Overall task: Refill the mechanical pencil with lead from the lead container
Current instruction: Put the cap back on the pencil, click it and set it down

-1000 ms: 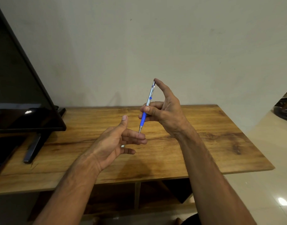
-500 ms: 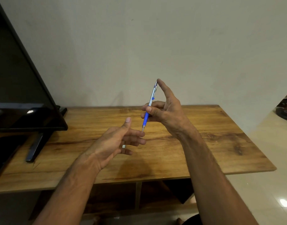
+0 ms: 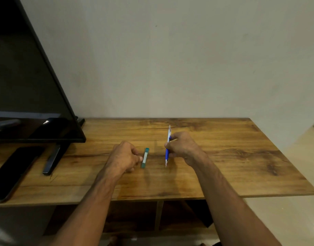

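On the wooden table (image 3: 223, 157), my right hand (image 3: 183, 148) grips a mechanical pencil (image 3: 167, 148) with a silver upper barrel and a blue grip. The pencil stands nearly upright, its tip pointing down just above the tabletop. A slim green lead container (image 3: 145, 158) with a pale label lies flat on the table between my hands. My left hand (image 3: 125, 156) rests beside it with fingers curled. A fingertip touches the container's left edge, and no grip around it shows.
A large black TV screen (image 3: 28, 86) stands at the left on a dark foot (image 3: 53, 160). A black phone (image 3: 12, 173) lies near the table's front left edge. A plain wall rises behind the table. Tiled floor shows at the right.
Both hands have dropped from in front of me to the tabletop. The pencil came down with my right hand. My left hand closed its fingers and now sits against the lead container.
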